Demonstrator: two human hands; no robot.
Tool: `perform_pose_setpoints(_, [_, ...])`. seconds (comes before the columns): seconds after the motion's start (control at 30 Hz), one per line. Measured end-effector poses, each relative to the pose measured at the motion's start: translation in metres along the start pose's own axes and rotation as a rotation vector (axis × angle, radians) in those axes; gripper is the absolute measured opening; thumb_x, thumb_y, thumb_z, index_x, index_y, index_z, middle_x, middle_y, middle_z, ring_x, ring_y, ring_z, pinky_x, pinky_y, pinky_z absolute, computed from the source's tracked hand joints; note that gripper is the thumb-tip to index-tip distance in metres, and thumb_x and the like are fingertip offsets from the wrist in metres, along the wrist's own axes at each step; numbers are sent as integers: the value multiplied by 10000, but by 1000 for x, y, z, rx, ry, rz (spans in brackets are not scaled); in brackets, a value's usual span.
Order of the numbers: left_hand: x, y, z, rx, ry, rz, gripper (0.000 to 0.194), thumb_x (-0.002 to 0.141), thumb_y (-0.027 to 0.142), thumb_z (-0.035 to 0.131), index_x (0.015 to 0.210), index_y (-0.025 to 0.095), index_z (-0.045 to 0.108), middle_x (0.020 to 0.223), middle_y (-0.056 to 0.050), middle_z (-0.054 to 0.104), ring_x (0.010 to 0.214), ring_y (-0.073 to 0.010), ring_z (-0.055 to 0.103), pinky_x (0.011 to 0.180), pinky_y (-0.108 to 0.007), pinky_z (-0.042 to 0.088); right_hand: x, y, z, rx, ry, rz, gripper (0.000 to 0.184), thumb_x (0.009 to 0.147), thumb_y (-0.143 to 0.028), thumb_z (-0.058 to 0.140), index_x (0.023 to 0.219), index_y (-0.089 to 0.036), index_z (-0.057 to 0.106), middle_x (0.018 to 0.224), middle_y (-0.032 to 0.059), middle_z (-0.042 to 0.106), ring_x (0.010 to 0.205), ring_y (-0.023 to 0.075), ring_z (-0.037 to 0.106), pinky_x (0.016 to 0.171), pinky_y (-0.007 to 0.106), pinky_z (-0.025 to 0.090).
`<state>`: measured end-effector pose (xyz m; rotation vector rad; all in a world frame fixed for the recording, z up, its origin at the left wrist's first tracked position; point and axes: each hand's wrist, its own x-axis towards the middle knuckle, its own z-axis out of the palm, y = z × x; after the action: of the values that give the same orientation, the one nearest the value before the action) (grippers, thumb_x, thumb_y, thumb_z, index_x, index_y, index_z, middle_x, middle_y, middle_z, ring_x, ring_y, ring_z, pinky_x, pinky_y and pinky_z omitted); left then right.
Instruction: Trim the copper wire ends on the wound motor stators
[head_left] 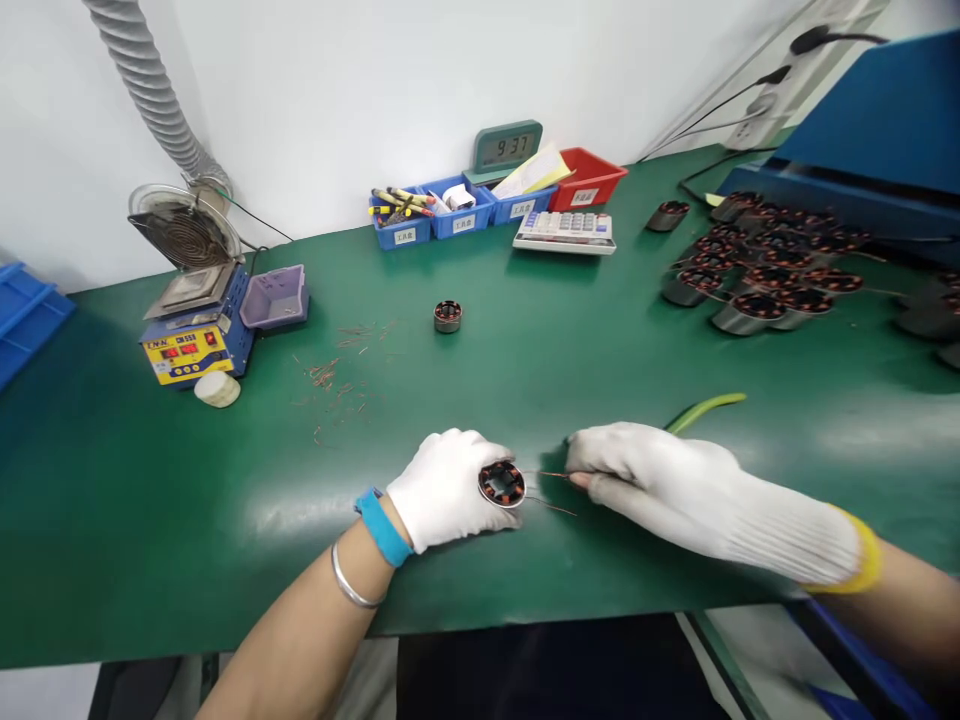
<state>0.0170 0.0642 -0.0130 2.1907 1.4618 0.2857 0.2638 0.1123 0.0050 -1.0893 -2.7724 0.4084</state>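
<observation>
My gloved left hand (pixel 454 490) is closed around a motor stator (pixel 502 484), a metal ring with copper windings inside. Thin copper wires (pixel 553 474) stick out from its right side. One of them runs to my gloved right hand (pixel 645 480), whose thumb and fingers pinch its end. A second wire lies free just below. Pliers with a green handle (pixel 705 408) lie partly hidden behind the right hand. Another stator (pixel 448 316) stands alone on the green table farther back.
Many stators (pixel 780 260) crowd the right side by a blue machine (pixel 877 130). Wire clippings (pixel 326 375) lie at left near a solder pot (pixel 196 335) and a purple tray (pixel 276 298). Blue bins (pixel 403 232), a red bin (pixel 589 180), a calculator (pixel 564 232) and a clock (pixel 508 150) line the wall.
</observation>
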Motion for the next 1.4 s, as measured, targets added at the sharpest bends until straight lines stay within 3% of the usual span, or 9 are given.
perform_pose_setpoints(0.17, [-1, 4, 2, 1, 17, -38, 563, 662, 550, 854, 1116, 237, 740, 1009, -68, 722, 940, -294, 658, 822, -379, 499, -13, -25, -10, -249, 344, -281, 181, 930, -307, 567, 967, -241, 732, 964, 111, 757, 885, 319, 687, 1055, 638, 406])
perform_pose_setpoints(0.27, [-1, 8, 2, 8, 41, -45, 492, 688, 549, 830, 1059, 237, 745, 959, -60, 717, 900, -275, 660, 798, -361, 492, -4, -49, 5, -392, 264, -393, 310, 864, -79, 520, 934, -271, 753, 843, 50, 737, 730, 251, 642, 1139, 647, 326])
perform_pose_setpoints(0.47, [-1, 11, 4, 44, 87, -60, 420, 692, 554, 811, 936, 219, 743, 873, -47, 681, 841, -257, 641, 743, -346, 466, -7, -28, 18, -619, 40, -307, 450, 831, 42, 416, 768, -272, 732, 661, 13, 651, 648, 224, 580, 1160, 566, 337])
perform_pose_setpoints(0.67, [-3, 13, 5, 42, 95, -89, 380, 686, 551, 806, 899, 245, 731, 851, -19, 661, 825, -231, 629, 718, -323, 445, -9, -18, 0, -502, 260, -337, 170, 918, -270, 574, 909, -241, 742, 853, 40, 750, 719, 226, 622, 1098, 591, 374])
perform_pose_setpoints(0.8, [-2, 15, 3, 65, 100, -90, 350, 689, 535, 809, 876, 250, 728, 816, -8, 646, 789, -212, 625, 700, -309, 436, 4, -38, 11, -616, 280, -426, 219, 797, -81, 595, 812, -251, 732, 675, -5, 666, 632, 213, 566, 1151, 562, 340])
perform_pose_setpoints(0.93, [-1, 17, 5, 52, 102, -113, 361, 677, 558, 816, 841, 252, 718, 812, -4, 636, 778, -207, 626, 712, -307, 454, 0, -16, 9, -612, 192, -377, 336, 788, 22, 537, 663, -262, 664, 601, -15, 585, 581, 195, 547, 1154, 515, 366])
perform_pose_setpoints(1.03, [-2, 16, 5, -16, 93, -114, 368, 683, 537, 819, 902, 258, 723, 853, -1, 644, 782, -205, 631, 702, -300, 476, -9, 5, -3, -427, 212, -260, 138, 852, -231, 658, 968, -229, 732, 924, 63, 724, 892, 270, 665, 1018, 503, 483])
perform_pose_setpoints(1.17, [-7, 8, -7, -162, 75, -112, 440, 626, 384, 867, 1004, 219, 715, 961, -28, 684, 847, -223, 652, 729, -295, 497, -4, -17, 4, -321, 287, -174, 858, 623, -533, 824, 1350, -137, 597, 1308, 170, 650, 1250, 457, 535, 993, 568, 487])
perform_pose_setpoints(1.4, [-14, -5, -24, -353, -54, -173, 98, 787, 271, 673, 733, 189, 676, 684, 31, 651, 657, -135, 557, 615, -237, 423, 25, -62, 38, -274, 216, -132, 290, 776, -329, 753, 1016, -170, 725, 904, 85, 714, 904, 309, 682, 1042, 517, 461])
